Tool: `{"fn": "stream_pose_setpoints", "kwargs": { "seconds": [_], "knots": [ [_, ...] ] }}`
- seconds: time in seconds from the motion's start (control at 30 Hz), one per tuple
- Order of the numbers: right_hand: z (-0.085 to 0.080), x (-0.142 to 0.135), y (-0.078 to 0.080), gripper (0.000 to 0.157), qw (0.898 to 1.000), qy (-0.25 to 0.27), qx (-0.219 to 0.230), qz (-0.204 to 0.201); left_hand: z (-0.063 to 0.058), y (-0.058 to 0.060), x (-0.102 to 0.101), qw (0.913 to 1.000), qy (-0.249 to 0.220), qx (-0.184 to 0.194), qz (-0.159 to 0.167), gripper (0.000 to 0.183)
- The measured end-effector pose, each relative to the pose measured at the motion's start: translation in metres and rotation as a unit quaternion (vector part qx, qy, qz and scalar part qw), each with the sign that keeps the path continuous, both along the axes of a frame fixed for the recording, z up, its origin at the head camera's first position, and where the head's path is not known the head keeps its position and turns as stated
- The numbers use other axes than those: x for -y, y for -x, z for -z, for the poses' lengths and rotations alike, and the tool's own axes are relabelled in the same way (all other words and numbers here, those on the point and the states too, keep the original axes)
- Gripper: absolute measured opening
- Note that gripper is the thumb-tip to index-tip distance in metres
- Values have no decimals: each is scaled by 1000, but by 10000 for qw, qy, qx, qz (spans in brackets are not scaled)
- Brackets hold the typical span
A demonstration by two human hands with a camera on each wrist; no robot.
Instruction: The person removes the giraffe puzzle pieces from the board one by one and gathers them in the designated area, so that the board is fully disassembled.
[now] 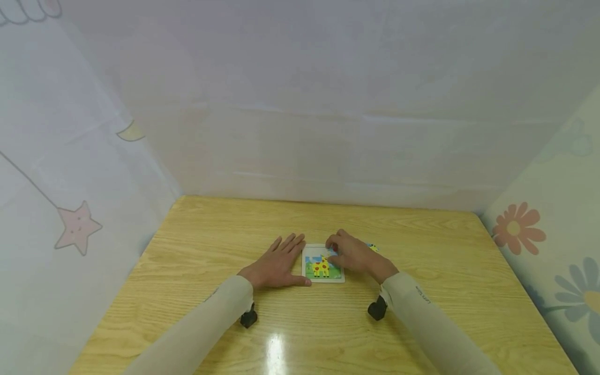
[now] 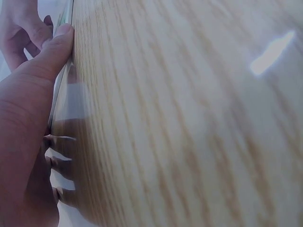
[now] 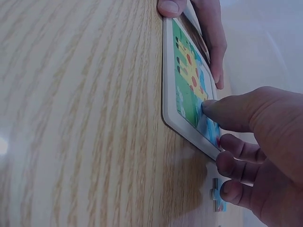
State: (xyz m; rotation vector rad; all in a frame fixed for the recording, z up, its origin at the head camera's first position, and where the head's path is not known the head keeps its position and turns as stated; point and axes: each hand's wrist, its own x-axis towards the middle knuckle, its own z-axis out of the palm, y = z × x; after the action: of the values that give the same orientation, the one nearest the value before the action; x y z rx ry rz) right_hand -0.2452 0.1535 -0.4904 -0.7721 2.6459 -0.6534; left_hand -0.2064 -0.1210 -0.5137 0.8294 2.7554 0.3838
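A small jigsaw puzzle in a white-rimmed tray (image 1: 322, 282) lies on the wooden table, showing a yellow giraffe (image 1: 321, 268) with red spots on green ground. My left hand (image 1: 276, 266) rests flat at the tray's left side, fingers spread, thumb on its near left corner. Over the right part of the tray, my right hand (image 1: 355, 253) bends its thumb and fingers around a bluish puzzle piece (image 3: 211, 131), the thumb pressing down at the picture. That piece is largely hidden by the fingers. The tray's upper part shows bare white.
Beyond the right hand lies a loose puzzle piece (image 1: 373, 247), blue and yellow, partly hidden by that hand; the right wrist view shows loose pieces (image 3: 218, 195) beside the tray. Pale printed cloth (image 1: 328, 156) hangs behind the table (image 1: 211, 224) and at both sides.
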Motion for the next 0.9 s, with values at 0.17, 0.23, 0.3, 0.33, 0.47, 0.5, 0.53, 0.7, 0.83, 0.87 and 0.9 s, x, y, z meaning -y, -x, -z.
{"fn": "stream_pose_setpoints", "kwargs": {
  "seconds": [0.17,0.23,0.3,0.33,0.47,0.5,0.53,0.7,0.83,0.87,0.9],
  "knots": [
    [0,-1,-1,39,10000,-14,-6,14,-1,0,0,10000,65,-11,15,114],
    [0,-1,-2,39,10000,-2,-14,-5,-2,-1,0,10000,82,2,18,115],
    [-1,-1,-2,39,10000,12,-27,-14,-2,-1,1,9999,99,21,16,115],
    [-1,-2,-3,38,10000,21,-35,-23,-2,-2,1,9999,107,21,16,115],
    [-2,-3,-3,35,9999,54,-119,-73,-2,-2,0,9999,105,11,8,115],
    [-1,-3,-3,35,9998,57,-152,-96,-1,-1,0,9999,103,9,8,115],
    [-1,-4,-3,34,9998,53,-180,-112,-1,-1,0,10000,98,5,8,115],
    [0,-5,-3,33,9995,9,-270,-149,-1,-1,0,9999,103,3,21,115],
    [1,-4,-1,33,9995,-9,-260,-166,0,0,-1,9999,121,-20,16,114],
    [2,-4,0,33,9995,-21,-255,-166,0,0,-1,9999,120,-29,12,114],
    [2,-4,1,32,9996,-14,-232,-161,0,0,-1,9999,118,-21,9,114]
  ]
}}
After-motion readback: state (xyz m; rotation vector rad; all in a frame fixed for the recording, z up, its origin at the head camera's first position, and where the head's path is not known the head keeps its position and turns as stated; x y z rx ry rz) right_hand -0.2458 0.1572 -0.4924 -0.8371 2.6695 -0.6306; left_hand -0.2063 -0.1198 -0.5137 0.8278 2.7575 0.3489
